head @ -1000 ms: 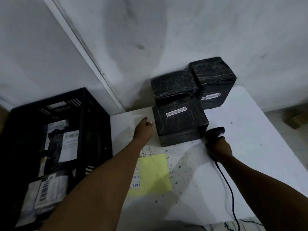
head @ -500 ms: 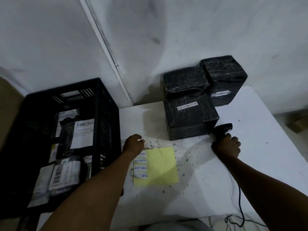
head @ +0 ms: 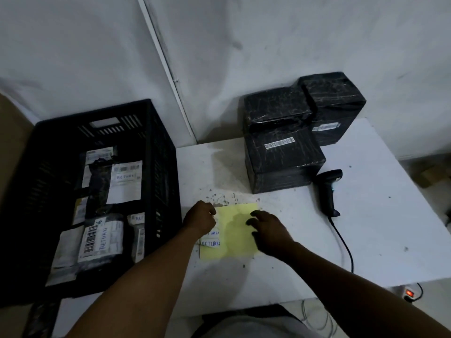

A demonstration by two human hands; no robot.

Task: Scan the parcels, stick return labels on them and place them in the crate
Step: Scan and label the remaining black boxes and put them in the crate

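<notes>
Three black wrapped parcels stand at the table's back: a front one point(head: 283, 162) with a barcode on top, one behind it point(head: 275, 106), and a right one point(head: 334, 98). The yellow sheet point(head: 234, 230) lies in front of them, with white RETURN labels point(head: 211, 243) down its left edge. My left hand point(head: 200, 219) is curled at the top of that label column, fingertips pinched on a label. Over the sheet's right half, my right hand point(head: 268, 231) is spread and presses down on it. The black scanner point(head: 328, 189) lies on the table, right of the front parcel.
A black plastic crate point(head: 156, 142) at the left holds several parcels marked RETURN. The scanner's cable point(head: 341, 240) runs to the white table's point(head: 378, 228) front edge. A power strip with a lit red switch point(head: 410, 292) lies on the floor at the right.
My right hand put the scanner down beside the front parcel and moved onto the yellow sheet. My left hand left the parcel and came back to the label column.
</notes>
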